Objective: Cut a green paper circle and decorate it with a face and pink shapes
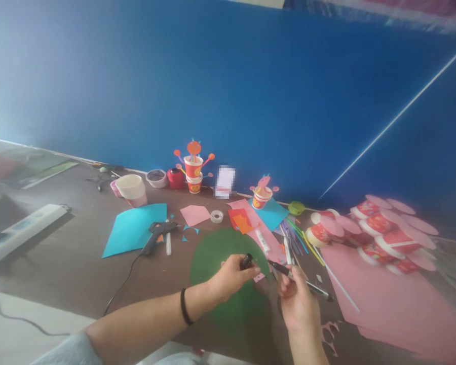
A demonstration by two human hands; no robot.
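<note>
My left hand [231, 278] is closed around a black marker cap [247, 261], over the green round mat [209, 253]. A small pink paper piece [259, 277] shows just by its fingertips; whether they touch it I cannot tell. To the right, my right hand [298, 301] pinches a black marker [281, 267], its dark tip pointing left toward the cap and apart from it. Something like a dark blade, partly hidden, lies under the right fingers. A white glue stick [262, 241] rests beyond the hands on pink paper.
Left of the mat, a hot glue gun [152, 241] lies on blue paper [125, 230], its cord trailing forward. Paper-cup figures [194, 170] stand near the blue wall. Several decorated cups [380, 223] crowd the right, behind large pink sheets [399, 299]. A power strip [26, 230] sits far left.
</note>
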